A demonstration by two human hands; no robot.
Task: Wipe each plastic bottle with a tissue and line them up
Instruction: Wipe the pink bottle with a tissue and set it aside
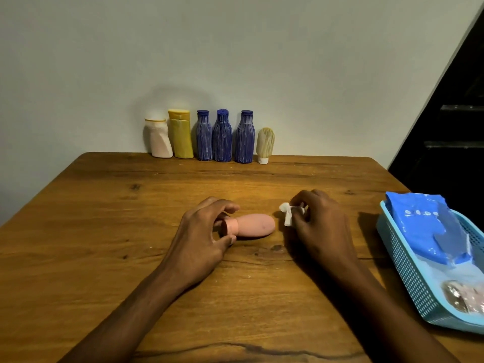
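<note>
A pink plastic bottle (254, 225) lies on its side in the middle of the wooden table (104, 218), cap toward the left. My left hand (204, 231) grips its cap end with thumb and fingers curled round it. Just right of the bottle, my right hand (319, 221) pinches a small crumpled white tissue (286, 214). Along the wall at the table's far edge stand several bottles in a row: a white one (159, 138), a yellow one (180, 134), three blue ones (222, 137) and a small cream tube (265, 145) on its cap.
A light blue perforated basket (400, 263) sits at the table's right edge, holding a blue tissue pack (429, 226) and a shiny wrapped item (463, 297). A dark opening lies beyond the table at the right.
</note>
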